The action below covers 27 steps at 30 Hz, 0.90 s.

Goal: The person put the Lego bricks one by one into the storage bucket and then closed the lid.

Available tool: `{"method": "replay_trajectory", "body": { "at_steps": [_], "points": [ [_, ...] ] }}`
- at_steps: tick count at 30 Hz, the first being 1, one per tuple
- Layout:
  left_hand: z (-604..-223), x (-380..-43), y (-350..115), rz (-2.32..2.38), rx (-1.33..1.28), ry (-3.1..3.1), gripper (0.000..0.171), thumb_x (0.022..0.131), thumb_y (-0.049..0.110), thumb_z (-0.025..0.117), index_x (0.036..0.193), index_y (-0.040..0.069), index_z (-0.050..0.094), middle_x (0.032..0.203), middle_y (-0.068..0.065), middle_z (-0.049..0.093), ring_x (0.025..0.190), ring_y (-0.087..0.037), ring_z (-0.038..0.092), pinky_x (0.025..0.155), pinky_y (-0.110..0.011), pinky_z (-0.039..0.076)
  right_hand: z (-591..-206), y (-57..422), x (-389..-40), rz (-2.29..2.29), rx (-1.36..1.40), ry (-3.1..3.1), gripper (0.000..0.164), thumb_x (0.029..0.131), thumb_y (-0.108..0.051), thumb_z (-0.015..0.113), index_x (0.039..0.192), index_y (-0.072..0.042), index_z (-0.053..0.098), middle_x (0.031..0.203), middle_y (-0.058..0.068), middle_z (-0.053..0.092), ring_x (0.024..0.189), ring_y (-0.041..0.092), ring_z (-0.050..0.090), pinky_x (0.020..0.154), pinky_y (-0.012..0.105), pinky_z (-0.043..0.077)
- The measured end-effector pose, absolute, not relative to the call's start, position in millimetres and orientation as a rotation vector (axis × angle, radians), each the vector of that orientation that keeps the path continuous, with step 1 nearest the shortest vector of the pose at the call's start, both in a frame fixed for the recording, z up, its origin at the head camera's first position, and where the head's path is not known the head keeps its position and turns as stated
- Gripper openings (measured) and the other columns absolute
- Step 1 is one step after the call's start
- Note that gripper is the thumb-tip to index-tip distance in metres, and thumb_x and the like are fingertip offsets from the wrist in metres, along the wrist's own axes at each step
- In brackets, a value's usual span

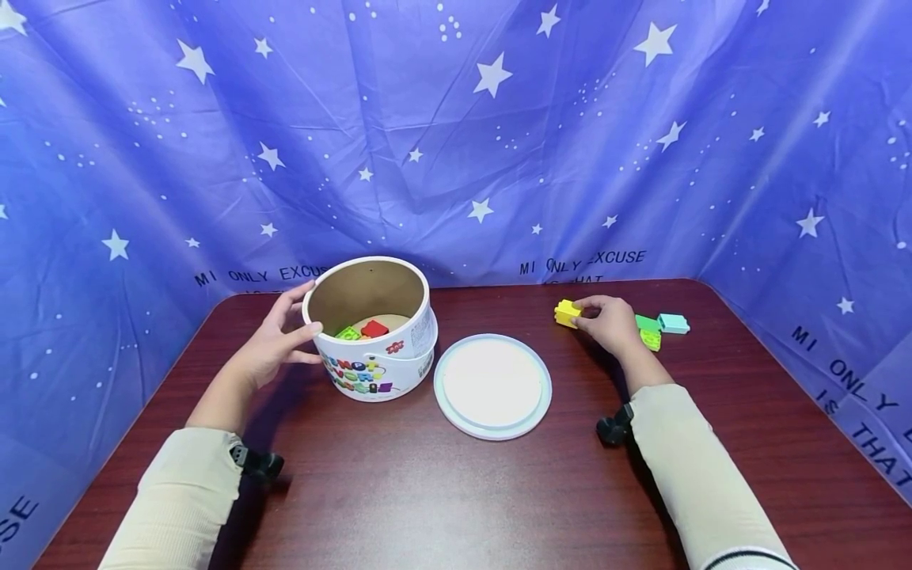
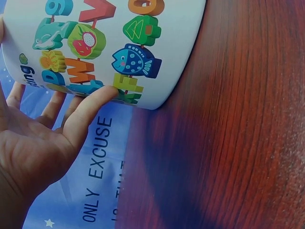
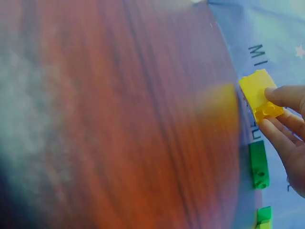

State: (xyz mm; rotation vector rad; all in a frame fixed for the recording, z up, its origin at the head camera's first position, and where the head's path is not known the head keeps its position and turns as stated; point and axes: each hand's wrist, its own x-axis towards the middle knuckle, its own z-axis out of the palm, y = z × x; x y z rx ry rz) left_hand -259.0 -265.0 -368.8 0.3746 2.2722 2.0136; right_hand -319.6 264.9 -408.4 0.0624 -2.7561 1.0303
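Note:
In the head view, my left hand rests spread against the left side of a round white bucket, its fingertips touching near the rim. The left wrist view shows the fingers against the bucket's wall, printed with colourful letters and pictures. Inside the bucket lie a red brick and a lime green brick. My right hand pinches a yellow toy brick between thumb and fingers. Close to that hand are a green brick, a lime brick and a light turquoise brick.
A round white lid lies on the dark reddish wooden table, just right of the bucket. Behind the table and at both sides hangs a blue curtain with white stars and lettering.

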Motion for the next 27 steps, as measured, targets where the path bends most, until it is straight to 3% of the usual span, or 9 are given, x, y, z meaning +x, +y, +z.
{"method": "replay_trajectory", "body": {
  "at_steps": [5, 14, 19, 22, 27],
  "points": [
    [-368, -259, -264, 2.015, 0.375, 2.274, 0.070, 0.096, 0.013, 0.058, 0.154, 0.027, 0.021, 0.149, -0.023, 0.023, 0.124, -0.044, 0.037, 0.072, -0.060, 0.056, -399, 258, -316, 1.069, 0.129, -2.715, 0.030, 0.086, -0.010, 0.073, 0.114, 0.001, 0.068, 0.110, 0.022, 0.065, 0.098, 0.035, 0.061, 0.088, 0.049, 0.054],
    [-368, -258, -264, 2.015, 0.375, 2.270, 0.071, 0.095, 0.013, 0.059, 0.154, 0.026, 0.020, 0.149, -0.023, 0.022, 0.119, -0.034, 0.045, 0.072, -0.058, 0.057, -381, 243, -307, 1.158, 0.219, -2.658, 0.029, 0.085, -0.006, 0.074, 0.113, 0.000, 0.069, 0.112, 0.019, 0.064, 0.098, 0.033, 0.064, 0.085, 0.047, 0.057],
    [-368, -258, -265, 2.012, 0.372, 2.275, 0.072, 0.095, 0.014, 0.059, 0.155, 0.026, 0.020, 0.150, -0.023, 0.022, 0.120, -0.035, 0.044, 0.072, -0.057, 0.057, -374, 235, -301, 1.200, 0.274, -2.626, 0.028, 0.083, -0.004, 0.075, 0.111, 0.000, 0.070, 0.111, 0.017, 0.064, 0.096, 0.030, 0.065, 0.082, 0.043, 0.058],
    [-368, -258, -265, 2.011, 0.371, 2.276, 0.071, 0.095, 0.013, 0.059, 0.154, 0.026, 0.020, 0.150, -0.023, 0.022, 0.120, -0.034, 0.044, 0.071, -0.057, 0.058, -370, 230, -298, 1.204, 0.314, -2.607, 0.028, 0.082, -0.003, 0.076, 0.109, 0.000, 0.070, 0.111, 0.016, 0.064, 0.095, 0.029, 0.065, 0.080, 0.039, 0.059],
    [-368, -258, -265, 2.010, 0.369, 2.277, 0.071, 0.096, 0.013, 0.058, 0.154, 0.026, 0.020, 0.149, -0.023, 0.022, 0.118, -0.031, 0.046, 0.071, -0.056, 0.058, -366, 225, -293, 1.206, 0.390, -2.566, 0.027, 0.080, -0.002, 0.077, 0.107, 0.000, 0.071, 0.111, 0.014, 0.065, 0.091, 0.026, 0.065, 0.074, 0.022, 0.057]
  ]
}}
